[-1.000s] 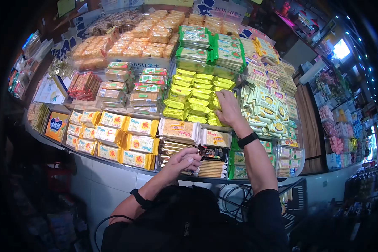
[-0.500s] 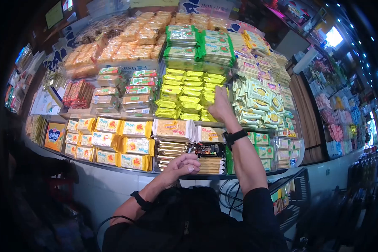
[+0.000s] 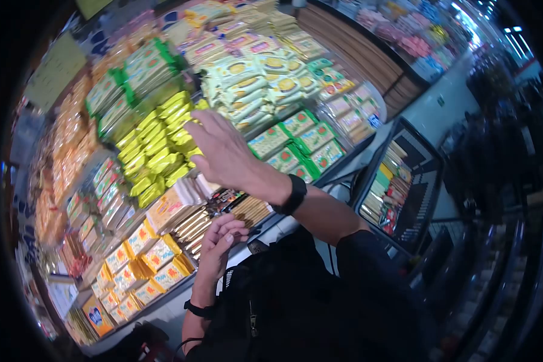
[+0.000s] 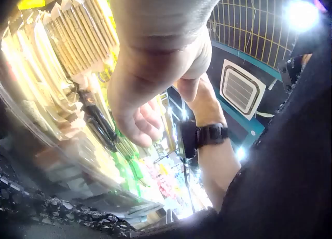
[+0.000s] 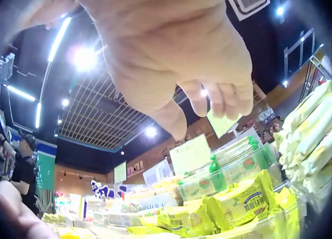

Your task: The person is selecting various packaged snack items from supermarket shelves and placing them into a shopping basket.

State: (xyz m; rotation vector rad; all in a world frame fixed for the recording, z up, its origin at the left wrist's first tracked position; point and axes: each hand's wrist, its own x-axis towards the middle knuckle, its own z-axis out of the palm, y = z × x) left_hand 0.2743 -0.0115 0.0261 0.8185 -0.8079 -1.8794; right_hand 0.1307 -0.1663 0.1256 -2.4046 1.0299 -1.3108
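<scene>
My right hand [image 3: 226, 151] hovers over the near right side of the bright yellow cookie packets [image 3: 154, 145], its fingers loosely bent and nothing in them. In the right wrist view the yellow packets [image 5: 244, 200] lie below the right hand [image 5: 176, 57], with air between. My left hand [image 3: 218, 241] hangs loosely curled and holds nothing, close to the front edge of the display, by the gold-wrapped sticks [image 3: 193, 229]. The left wrist view shows the same left hand [image 4: 155, 78] beside upright packs of biscuit sticks [image 4: 78, 34].
Pale green packets [image 3: 253, 84] are heaped beyond the right hand. Green-edged packs [image 3: 298, 142] and yellow-white packs [image 3: 145, 262] line the front. A black basket [image 3: 428, 199] holding several packs stands to the right. A person [image 5: 23, 169] is at far left in the right wrist view.
The head view has turned to the right, bringing the basket further into sight. My right hand has lifted back from among the yellow packets, empty. The left hand stays loosely curled near the front edge.
</scene>
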